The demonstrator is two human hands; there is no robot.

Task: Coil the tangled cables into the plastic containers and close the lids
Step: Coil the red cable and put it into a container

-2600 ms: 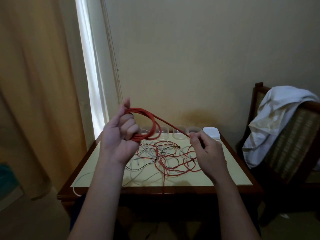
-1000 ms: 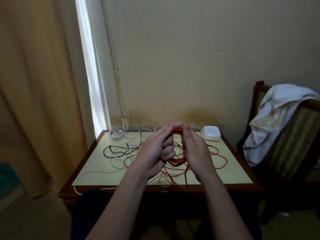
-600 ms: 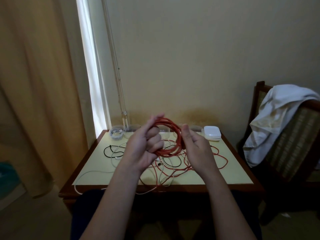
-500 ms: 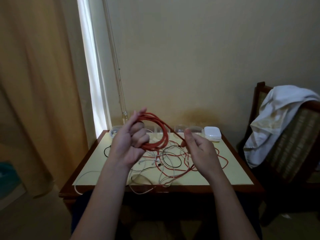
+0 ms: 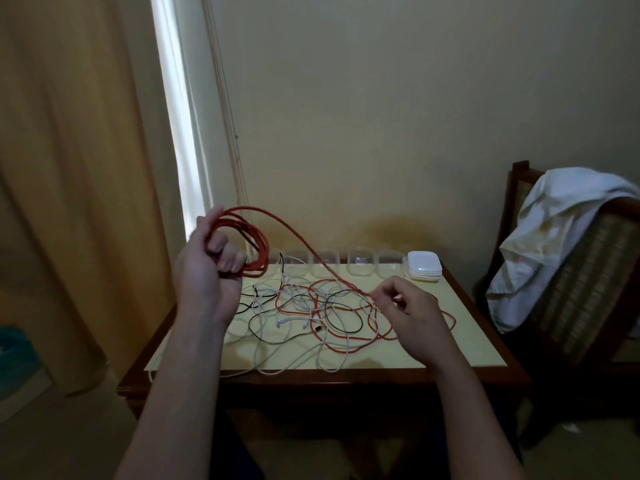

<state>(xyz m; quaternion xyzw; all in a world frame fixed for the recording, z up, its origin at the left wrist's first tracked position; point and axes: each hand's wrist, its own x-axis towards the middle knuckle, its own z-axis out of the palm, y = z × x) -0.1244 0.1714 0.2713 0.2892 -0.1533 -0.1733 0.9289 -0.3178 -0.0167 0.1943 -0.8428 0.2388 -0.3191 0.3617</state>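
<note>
Red cable is gathered into a coil of several loops held up above the 10 o'clock corner of the tabletop. It is gripped by the left hand, whose fingers curl through the loops. From the top of the coil one red strand slopes down toward 4 o'clock to the right hand, where thumb and forefinger pinch it and the rest of that hand is loosely bent. Past the pinch the strand joins the tangle lying on the middle of the tabletop, where red, white and black cables cross over one another. A white loop reaches the near edge at 6 o'clock, and a red loop shows just beyond the right hand at 3 o'clock. Along the far edge at 12 o'clock stand clear plastic containers in a row, open-topped; whether more stand behind the coil I cannot tell. At the 1 o'clock corner, just beside the last container, sit white lids in a stack. Off the tabletop at 3 o'clock is a wooden chair with a white cloth draped over its back, and at 9 o'clock hangs a tan curtain.
</note>
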